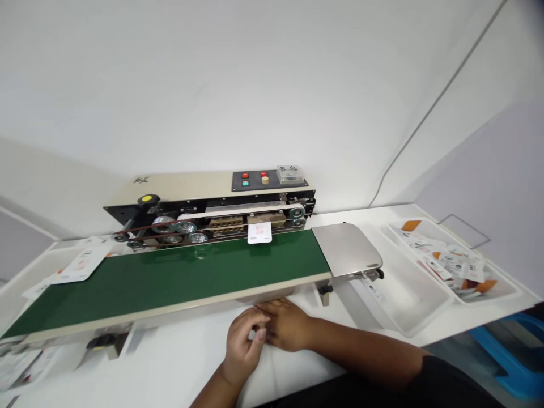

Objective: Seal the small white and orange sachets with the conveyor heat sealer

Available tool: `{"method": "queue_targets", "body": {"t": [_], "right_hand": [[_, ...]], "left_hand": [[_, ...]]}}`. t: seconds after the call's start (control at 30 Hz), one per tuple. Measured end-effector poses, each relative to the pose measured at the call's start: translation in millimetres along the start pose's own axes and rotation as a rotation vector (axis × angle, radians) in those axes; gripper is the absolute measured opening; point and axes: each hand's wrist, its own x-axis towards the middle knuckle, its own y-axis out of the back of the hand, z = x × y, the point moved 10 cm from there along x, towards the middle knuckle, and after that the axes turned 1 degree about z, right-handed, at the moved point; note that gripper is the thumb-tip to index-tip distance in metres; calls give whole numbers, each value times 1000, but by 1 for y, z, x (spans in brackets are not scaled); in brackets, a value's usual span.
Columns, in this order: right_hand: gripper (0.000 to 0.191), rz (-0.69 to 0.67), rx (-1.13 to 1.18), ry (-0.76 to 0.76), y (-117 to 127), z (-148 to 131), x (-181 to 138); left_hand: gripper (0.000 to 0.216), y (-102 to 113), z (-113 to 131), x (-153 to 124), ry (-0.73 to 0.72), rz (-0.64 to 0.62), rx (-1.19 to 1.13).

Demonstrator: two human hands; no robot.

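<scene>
A band sealer (212, 209) with a green conveyor belt (165, 283) stands on the white table, and a small white sachet (259, 232) stands upright at the belt's far edge, in the sealing rollers. Both hands are in front of the belt, below its beige front edge. My left hand (243, 345) is curled, pinching something small and white that its fingers mostly hide. My right hand (285, 324) lies with fingers stretched out, touching the left fingers and holding nothing I can see.
A white tray (425, 294) holding several sachets lies to the right, beyond a steel plate (346, 249) at the belt's end. More sachets (80, 263) lie at the left of the belt. A blue crate (505, 351) sits below the table's right edge.
</scene>
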Motion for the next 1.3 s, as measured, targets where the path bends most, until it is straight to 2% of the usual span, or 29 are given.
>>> {"method": "queue_targets", "body": {"t": [0.07,0.13,0.2,0.3,0.37,0.53,0.63,0.73,0.87,0.93,1.07,1.13,1.23,1.3], "right_hand": [[61,-20,-38,-147,-5,12,5],[44,-45,-74,-303,-4,26,9],[27,-68,-99,-377,-2,33,14],[15,-63,-117,-335,4,29,20],[15,-30,-116,-278,9,25,20],[49,48,-59,13,13,3,-1],[42,96,-38,145,12,-5,-22],[40,134,-11,192,12,-5,-39],[32,270,81,244,32,-10,-51],[32,355,193,215,49,-9,-54],[23,467,378,-25,74,10,-55],[23,490,420,-104,80,16,-55],[25,574,425,-64,96,9,-59],[30,689,355,-13,111,2,-67]], "left_hand": [[23,-2,-1,0,5,-15,-19],[22,-5,-2,-1,3,-29,-38],[22,-7,-2,-1,0,-42,-50],[24,-9,1,1,-5,-60,-53],[25,-10,3,2,-9,-72,-52],[25,-11,7,3,-49,-86,-28],[21,-12,5,1,-40,-90,-15],[19,-16,3,-1,-35,-113,-20],[20,-21,1,-2,-27,-142,-14],[24,-23,-1,-2,-3,-155,-3],[37,-32,-1,0,5,-208,46],[32,-33,-1,1,-2,-210,94],[16,-31,-3,1,-4,-188,106],[16,-25,-2,1,-36,-144,93]]}}
